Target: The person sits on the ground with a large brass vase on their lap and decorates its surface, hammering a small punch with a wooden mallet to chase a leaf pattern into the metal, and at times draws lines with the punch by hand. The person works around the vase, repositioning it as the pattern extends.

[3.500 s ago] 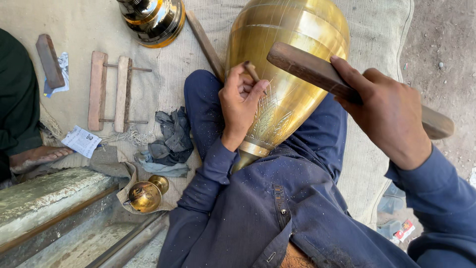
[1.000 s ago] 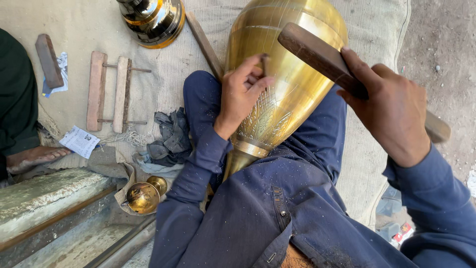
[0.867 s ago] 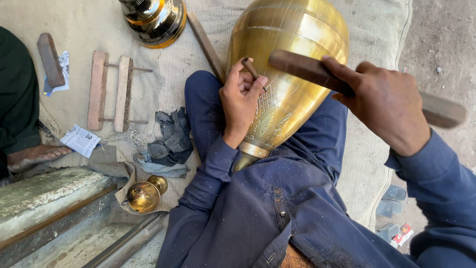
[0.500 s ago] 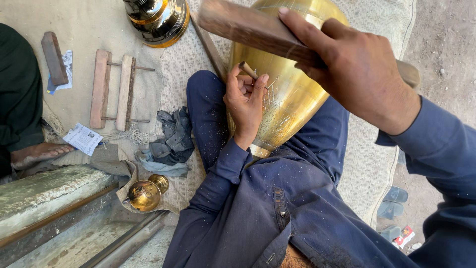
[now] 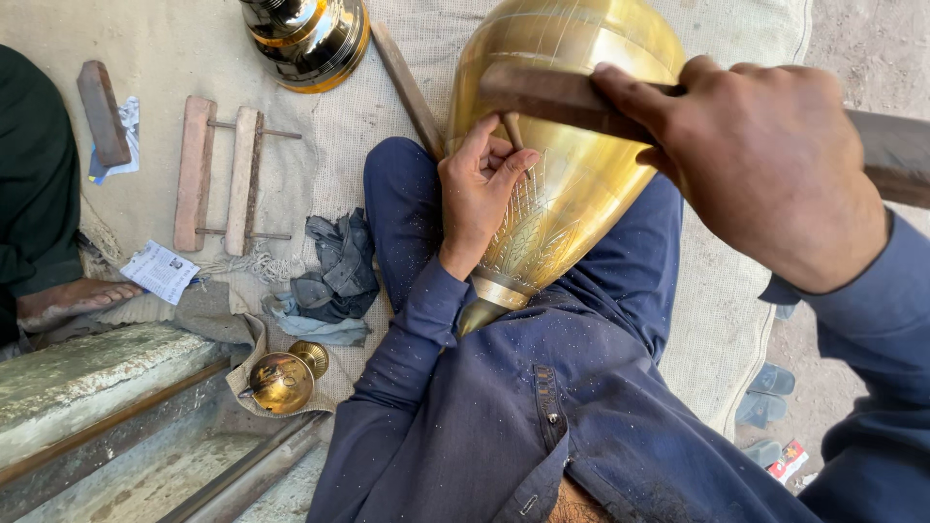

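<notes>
Golden brass vase [image 5: 572, 184] (fine engraved leaf lines), dark-brown wooden mallet [image 5: 552, 95]

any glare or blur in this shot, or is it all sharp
Head view: soft daylight, mostly sharp; bright glare on the brass vase and the polished vessel at top; the right hand and its wooden mallet look slightly soft; the left hand is crisp.

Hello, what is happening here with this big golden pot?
A seated person holds a large brass vessel across the lap. The left hand presses a small chisel against its engraved side. The right hand holds a wooden mallet just above the chisel. A small brass pot sits nearby.
</notes>
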Available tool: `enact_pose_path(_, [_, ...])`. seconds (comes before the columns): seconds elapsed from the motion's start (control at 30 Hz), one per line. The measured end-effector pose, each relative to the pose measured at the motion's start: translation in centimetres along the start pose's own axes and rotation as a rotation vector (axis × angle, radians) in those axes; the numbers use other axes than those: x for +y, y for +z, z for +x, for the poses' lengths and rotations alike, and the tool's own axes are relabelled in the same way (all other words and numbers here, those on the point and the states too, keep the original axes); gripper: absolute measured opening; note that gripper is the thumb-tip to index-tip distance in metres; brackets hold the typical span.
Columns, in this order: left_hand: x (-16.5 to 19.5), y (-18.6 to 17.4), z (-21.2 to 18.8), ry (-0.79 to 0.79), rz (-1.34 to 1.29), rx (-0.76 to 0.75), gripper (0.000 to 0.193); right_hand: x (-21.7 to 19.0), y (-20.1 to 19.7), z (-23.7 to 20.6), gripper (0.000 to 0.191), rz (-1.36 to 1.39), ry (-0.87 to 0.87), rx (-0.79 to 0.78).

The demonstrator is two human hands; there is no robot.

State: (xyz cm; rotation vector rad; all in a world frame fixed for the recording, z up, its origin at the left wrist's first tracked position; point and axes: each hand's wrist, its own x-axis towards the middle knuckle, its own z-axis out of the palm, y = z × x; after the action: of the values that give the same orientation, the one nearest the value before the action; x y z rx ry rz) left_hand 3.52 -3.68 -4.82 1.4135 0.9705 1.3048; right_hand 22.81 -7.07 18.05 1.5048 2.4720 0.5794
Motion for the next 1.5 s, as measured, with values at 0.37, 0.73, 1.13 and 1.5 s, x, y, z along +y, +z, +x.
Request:
enact_pose_path(0.37, [0.1, -1.8, 4.2, 0.17, 0.127, -0.466, 0.055, -0.8, 3.6, -6.9, 0.075, 0.424, 0.319, -0.089])
enact_pose_path(0.73, [2.3, -1.7, 7.0, 0.316, 0.218, -0.79, 0.051, -6.5, 9.7, -12.1, 0.08, 0.861, 0.633, 0.351])
enact_pose_path(1.13, [2.8, -1.5, 6.5, 0.274, 0.264, -0.828, 0.048, -7.1, 13.2, -13.2, 0.073, 1.231, 0.731, 0.329])
enact_pose_path(1.5, [1.3, -2.1, 4.1, 0.181, 0.208, -0.443, 0.048, -1.1, 6.3, -7.1, 0.073, 0.819, 0.479, 0.116])
